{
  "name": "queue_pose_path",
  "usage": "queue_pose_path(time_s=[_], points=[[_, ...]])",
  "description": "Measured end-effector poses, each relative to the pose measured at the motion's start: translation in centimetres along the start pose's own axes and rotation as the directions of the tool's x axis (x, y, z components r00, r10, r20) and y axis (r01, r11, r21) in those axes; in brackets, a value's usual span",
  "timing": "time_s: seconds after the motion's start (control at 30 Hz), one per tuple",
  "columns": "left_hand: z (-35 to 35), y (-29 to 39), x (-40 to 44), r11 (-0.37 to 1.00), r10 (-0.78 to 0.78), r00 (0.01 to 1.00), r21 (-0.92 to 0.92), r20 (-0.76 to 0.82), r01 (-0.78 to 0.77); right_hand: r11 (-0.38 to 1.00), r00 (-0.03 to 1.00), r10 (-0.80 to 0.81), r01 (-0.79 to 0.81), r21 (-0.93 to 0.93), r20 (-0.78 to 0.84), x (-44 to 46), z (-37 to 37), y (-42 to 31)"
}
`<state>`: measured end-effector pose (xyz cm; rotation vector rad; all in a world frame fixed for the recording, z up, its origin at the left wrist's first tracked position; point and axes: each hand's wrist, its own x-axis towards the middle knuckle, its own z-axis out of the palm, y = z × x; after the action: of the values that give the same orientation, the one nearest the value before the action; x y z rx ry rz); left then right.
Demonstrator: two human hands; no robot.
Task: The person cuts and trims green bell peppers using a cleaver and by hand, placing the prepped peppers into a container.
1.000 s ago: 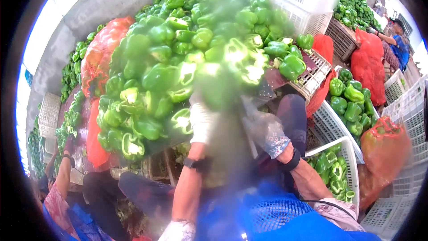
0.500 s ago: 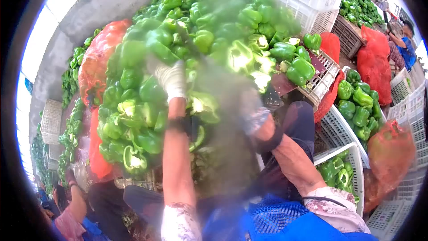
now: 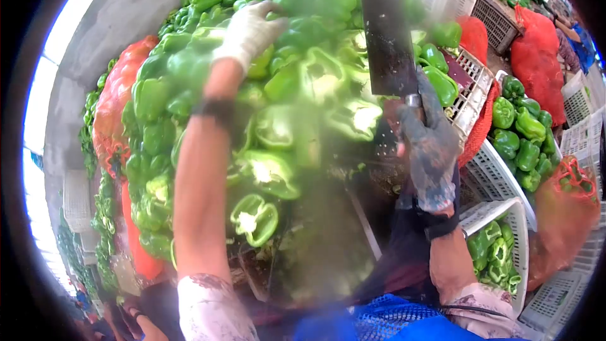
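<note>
My left hand [image 3: 249, 33], in a white glove, reaches onto the heap of green peppers [image 3: 154, 98], its fingers bent over peppers at the upper middle. Whether it grips one is unclear. My right hand [image 3: 430, 145], in a dirty grey glove, is closed on the handle of a cleaver [image 3: 386, 38], whose wide dark blade points up and away at the heap's right side. Cut pepper halves [image 3: 254, 220] with pale cores lie between my arms. A blurred smear covers the middle of the view.
At the right are a white crate of whole peppers [image 3: 521, 132], a crate of cut peppers [image 3: 495, 249] and red net sacks [image 3: 536, 57]. Another red sack [image 3: 120, 101] stands left. Parts of other people show at the lower left and upper right.
My left hand has moved up and farther over the heap. My right hand has moved right, and the cleaver now shows clearly, blade raised. The view has shifted somewhat.
</note>
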<state>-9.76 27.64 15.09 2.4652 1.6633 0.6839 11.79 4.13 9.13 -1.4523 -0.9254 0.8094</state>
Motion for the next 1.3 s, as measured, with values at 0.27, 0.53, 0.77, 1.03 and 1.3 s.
queue_pose_path(time_s=[0.27,0.53,0.77,1.03,1.3], points=[[6.3,0.3,8.1,0.964,-0.12,0.79,-0.121,0.601,0.238,0.979,0.991,0.066,-0.042,-0.201,0.114,-1.3,-1.6,1.1],[2.1,-0.7,2.2,0.434,-0.152,0.951,-0.846,0.269,0.309,0.996,0.987,0.088,-0.084,-0.037,0.135,-5.1,-5.7,0.4],[-2.5,0.4,-6.7,0.387,-0.077,0.997,-0.922,-0.023,0.008,0.939,0.948,0.105,-0.193,0.283,0.3,-8.2,-7.7,-0.7],[-8.9,0.1,-20.2,0.916,-0.27,0.919,-0.372,-0.288,0.153,0.935,0.938,0.038,-0.155,0.32,0.346,-12.0,-8.8,-1.1],[4.0,4.4,-35.3,0.969,-0.221,0.89,0.013,-0.398,0.247,0.971,0.922,-0.139,0.054,0.234,0.361,-10.7,-7.6,3.1]])
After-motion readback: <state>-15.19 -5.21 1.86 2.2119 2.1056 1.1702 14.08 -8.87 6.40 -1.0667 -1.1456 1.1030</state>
